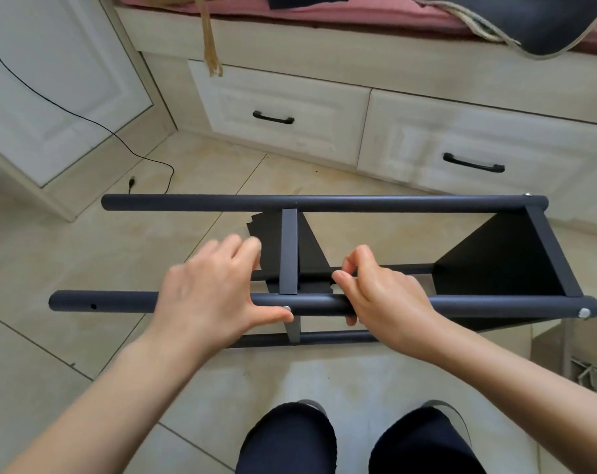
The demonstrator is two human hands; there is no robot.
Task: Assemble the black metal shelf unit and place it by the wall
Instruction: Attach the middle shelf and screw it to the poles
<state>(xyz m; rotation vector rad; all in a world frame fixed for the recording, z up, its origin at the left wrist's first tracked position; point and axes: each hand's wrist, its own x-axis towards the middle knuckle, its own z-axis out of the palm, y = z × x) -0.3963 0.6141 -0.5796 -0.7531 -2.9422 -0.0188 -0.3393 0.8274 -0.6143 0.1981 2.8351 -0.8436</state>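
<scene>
The black metal shelf unit (pixel 324 202) lies on its side on the tiled floor, its round tubes running left to right. One black shelf panel (pixel 502 258) is fixed at the right end, and a second panel (pixel 309 248) stands at the middle behind a flat crossbar (pixel 288 248). My left hand (pixel 208 289) lies over the near tube (pixel 119 301) with its fingers stretched toward the middle panel and its thumb beside a silver screw (pixel 286 307). My right hand (pixel 379 292) grips the near tube just right of the crossbar, fingers curled under it.
White drawers with black handles (pixel 273 117) run along the back under a pink-covered bench (pixel 358 12). A white cabinet (pixel 51 97) stands at the left, and a black cable (pixel 133 183) trails over the floor. My knees (pixel 352 439) are just below the frame.
</scene>
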